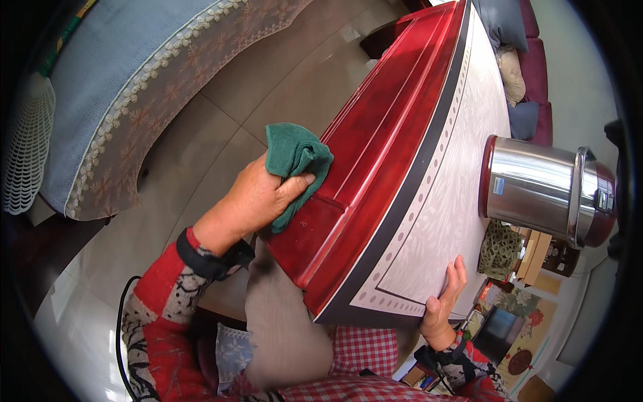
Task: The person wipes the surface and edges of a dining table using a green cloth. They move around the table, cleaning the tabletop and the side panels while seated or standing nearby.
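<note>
My left hand (251, 196) grips a bunched green cloth (299, 158), its thumb pressed over the folds. The cloth touches the red-stained wooden side panel (371, 145) of a table, near the panel's outer edge. My right hand (445, 305) lies on the near edge of the tabletop (427, 241), holding nothing, with thumb and fingers apart. That top has a pale leaf-like pattern, a dotted border and a dark rim. Farther along it stands a shiny metal canister with a handle and dark red ends (535, 183).
A patterned tissue-box-like container (501, 249) sits beyond the canister. To the left is a seat with a blue cover and lace trim (125, 65), a white plastic fly swatter (30, 145) on it. Tiled floor (221, 120) lies between. A purple sofa with cushions (537, 75) stands behind.
</note>
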A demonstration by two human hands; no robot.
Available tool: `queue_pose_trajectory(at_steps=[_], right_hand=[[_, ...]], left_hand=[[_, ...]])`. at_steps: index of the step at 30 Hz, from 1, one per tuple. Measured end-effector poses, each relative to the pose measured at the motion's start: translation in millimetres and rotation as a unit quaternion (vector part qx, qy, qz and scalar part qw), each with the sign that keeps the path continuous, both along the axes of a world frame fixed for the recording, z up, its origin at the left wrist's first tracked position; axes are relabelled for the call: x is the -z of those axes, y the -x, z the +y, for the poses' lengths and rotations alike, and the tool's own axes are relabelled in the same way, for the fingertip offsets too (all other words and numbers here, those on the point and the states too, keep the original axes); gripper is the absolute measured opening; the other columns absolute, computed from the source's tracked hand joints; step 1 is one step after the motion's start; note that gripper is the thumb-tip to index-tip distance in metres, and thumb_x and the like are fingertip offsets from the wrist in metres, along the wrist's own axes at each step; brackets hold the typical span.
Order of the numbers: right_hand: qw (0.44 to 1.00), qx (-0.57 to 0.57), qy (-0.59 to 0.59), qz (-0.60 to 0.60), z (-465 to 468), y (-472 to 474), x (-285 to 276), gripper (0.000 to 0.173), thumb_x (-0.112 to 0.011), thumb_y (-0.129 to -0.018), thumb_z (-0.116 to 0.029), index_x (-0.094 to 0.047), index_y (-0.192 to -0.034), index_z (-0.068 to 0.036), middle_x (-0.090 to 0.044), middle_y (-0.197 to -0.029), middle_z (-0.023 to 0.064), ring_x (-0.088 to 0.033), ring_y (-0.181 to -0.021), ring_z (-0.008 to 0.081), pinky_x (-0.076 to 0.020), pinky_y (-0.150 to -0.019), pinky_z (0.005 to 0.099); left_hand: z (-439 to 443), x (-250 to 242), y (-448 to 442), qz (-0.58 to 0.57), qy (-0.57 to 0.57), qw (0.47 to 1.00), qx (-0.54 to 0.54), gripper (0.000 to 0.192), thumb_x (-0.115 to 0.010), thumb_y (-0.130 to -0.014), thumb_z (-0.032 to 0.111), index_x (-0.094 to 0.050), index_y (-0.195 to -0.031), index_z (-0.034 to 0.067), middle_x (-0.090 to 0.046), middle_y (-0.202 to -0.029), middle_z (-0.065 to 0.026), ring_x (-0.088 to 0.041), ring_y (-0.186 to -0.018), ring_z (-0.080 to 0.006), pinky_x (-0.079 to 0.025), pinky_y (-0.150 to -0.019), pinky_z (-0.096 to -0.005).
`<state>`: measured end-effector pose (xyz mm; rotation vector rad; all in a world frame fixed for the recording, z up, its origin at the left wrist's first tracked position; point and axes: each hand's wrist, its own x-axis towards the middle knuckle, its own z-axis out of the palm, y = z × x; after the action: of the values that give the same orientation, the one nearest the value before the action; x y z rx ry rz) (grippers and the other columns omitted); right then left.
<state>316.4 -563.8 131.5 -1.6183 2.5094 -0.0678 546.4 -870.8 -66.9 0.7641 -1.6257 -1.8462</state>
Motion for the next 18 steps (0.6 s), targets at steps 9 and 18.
queue_pose_trajectory(at_steps=[9,18], right_hand=[[1.0,-0.001,0.001,-0.006,1.6,0.9,-0.3,0.075,-0.036,-0.104,-0.055,-0.033,-0.157,-0.001,-0.023,-0.163,0.0303,-0.024,-0.152,0.0469,-0.0182,-0.123,0.058],[1.0,0.003,0.002,-0.014,2.4,1.2,-1.3,0.075,-0.038,-0.104,-0.054,-0.033,-0.158,-0.003,-0.023,-0.163,0.0308,-0.024,-0.152,0.0466,-0.0177,-0.123,0.0576]], left_hand=[[-51.8,66.2,82.2,-0.039,0.054,0.998,-0.005,0.035,-0.067,-0.096,0.025,-0.06,-0.126,0.009,-0.066,-0.121,-0.02,-0.063,-0.111,-0.0439,-0.052,-0.095,-0.047],[-115.6,25.3,150.8,0.069,-0.063,0.995,0.04,0.031,-0.071,-0.095,0.02,-0.068,-0.121,0.004,-0.072,-0.108,-0.0054,-0.063,-0.1,-0.0153,-0.052,-0.093,-0.0347]])
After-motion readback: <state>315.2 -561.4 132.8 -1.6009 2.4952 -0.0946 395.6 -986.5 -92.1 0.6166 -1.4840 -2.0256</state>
